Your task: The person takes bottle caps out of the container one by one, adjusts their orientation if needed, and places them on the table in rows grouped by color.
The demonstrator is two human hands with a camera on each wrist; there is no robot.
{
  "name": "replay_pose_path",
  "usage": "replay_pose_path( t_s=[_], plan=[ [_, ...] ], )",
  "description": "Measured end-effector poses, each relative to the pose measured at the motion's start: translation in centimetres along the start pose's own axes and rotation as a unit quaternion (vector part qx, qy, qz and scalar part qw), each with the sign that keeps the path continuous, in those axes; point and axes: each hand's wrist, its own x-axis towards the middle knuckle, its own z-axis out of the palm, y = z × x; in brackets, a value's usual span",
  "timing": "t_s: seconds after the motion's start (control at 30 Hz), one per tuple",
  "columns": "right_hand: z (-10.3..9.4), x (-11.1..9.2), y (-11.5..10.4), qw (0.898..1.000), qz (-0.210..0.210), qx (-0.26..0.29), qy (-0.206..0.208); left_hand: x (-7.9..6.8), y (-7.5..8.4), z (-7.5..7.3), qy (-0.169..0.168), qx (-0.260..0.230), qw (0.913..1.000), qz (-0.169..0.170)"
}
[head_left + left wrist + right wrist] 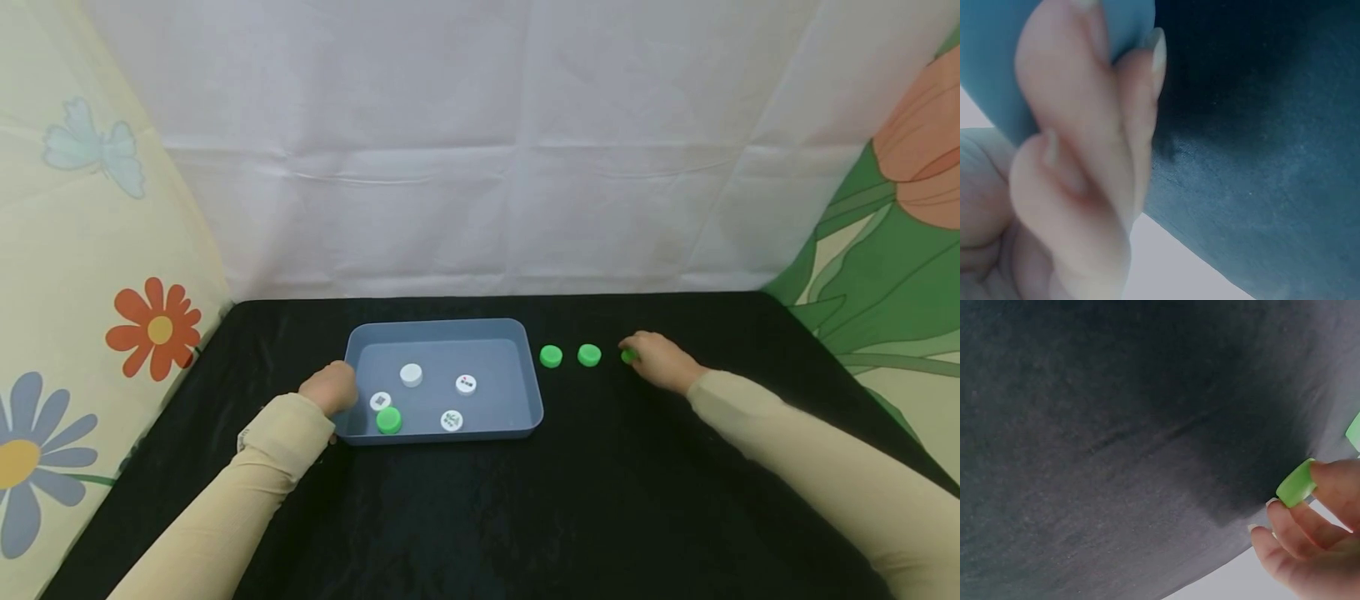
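My left hand (330, 388) grips the left rim of a shallow blue-grey tray (442, 332). Its curled fingers (1066, 81) close over the tray's edge in the left wrist view. To the right of the tray, my right hand (663, 360) pinches a small green disc (1296, 483) between thumb and fingertips, close over the black cloth. In the head view most of that disc is hidden by the hand. Two more green discs, one (551, 357) near the tray and another (589, 355) beside it, lie in a row with the pinched one.
Inside the tray are several white discs, one plain (411, 375), others with printed marks (466, 384), and a green disc (389, 420) near the front left. Black cloth (480, 517) covers the table. A white curtain (480, 167) hangs behind it, with floral fabric at both sides.
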Motion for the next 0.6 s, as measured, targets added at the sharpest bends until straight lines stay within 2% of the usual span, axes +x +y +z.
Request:
replay_pose_path(
  t_s=[0.4,0.5,0.6],
  plan=[
    [-0.4,0.0,-0.1,0.999,0.025,0.040,-0.007,-0.2,0.0,-0.1,0.000,-0.002,0.9999,0.012],
    [-0.6,-0.1,-0.5,0.999,0.028,0.044,0.006,-0.2,-0.1,-0.1,-0.001,-0.002,0.9999,0.013],
    [-0.8,-0.1,-1.3,0.998,0.018,0.043,0.038,-0.1,-0.1,-0.1,-0.001,-0.002,1.0000,0.010]
  ],
)
